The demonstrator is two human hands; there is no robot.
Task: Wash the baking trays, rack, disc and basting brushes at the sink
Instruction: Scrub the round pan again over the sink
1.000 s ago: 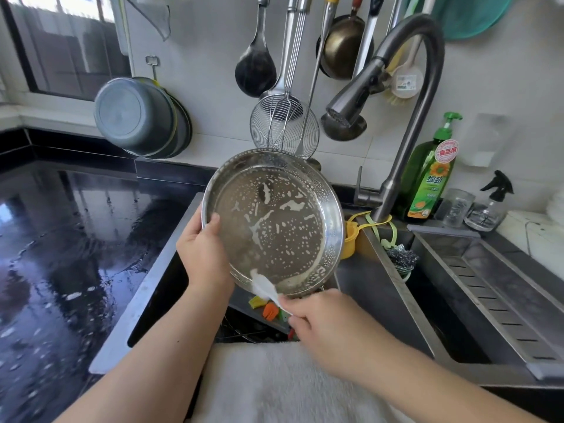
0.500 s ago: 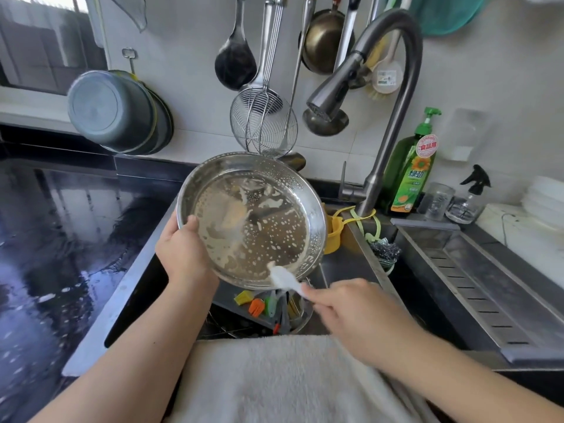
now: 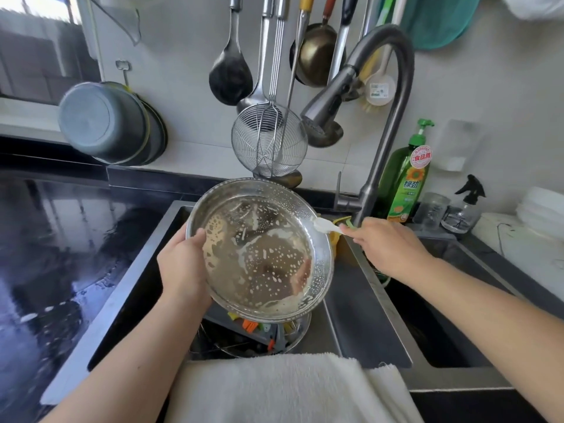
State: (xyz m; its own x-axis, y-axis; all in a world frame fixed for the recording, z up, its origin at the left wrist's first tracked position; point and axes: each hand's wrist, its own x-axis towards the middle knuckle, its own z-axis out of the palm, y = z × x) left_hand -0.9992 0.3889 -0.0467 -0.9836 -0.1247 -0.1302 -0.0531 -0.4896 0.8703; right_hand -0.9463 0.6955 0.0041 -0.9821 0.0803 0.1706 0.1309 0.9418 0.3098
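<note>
A round steel baking tray (image 3: 259, 254), streaked with white suds, is tilted above the sink. My left hand (image 3: 183, 264) grips its left rim, thumb inside. My right hand (image 3: 387, 245) pinches the handle of a basting brush (image 3: 325, 225), whose white head touches the tray's upper right rim. Below the tray, in the sink basin (image 3: 345, 325), lie more steel pieces and several coloured brushes (image 3: 253, 326), partly hidden.
The faucet (image 3: 381, 117) arches over the sink, its spray head above the tray. A green dish soap bottle (image 3: 407, 178) stands behind it. Ladles and a wire skimmer (image 3: 268, 145) hang on the wall. A white towel (image 3: 274, 389) covers the near edge. Wet black counter (image 3: 55, 254) lies left.
My right hand has carried the brush from the tray's lower edge up to its upper right rim. The tray has tipped flatter and sits lower in view.
</note>
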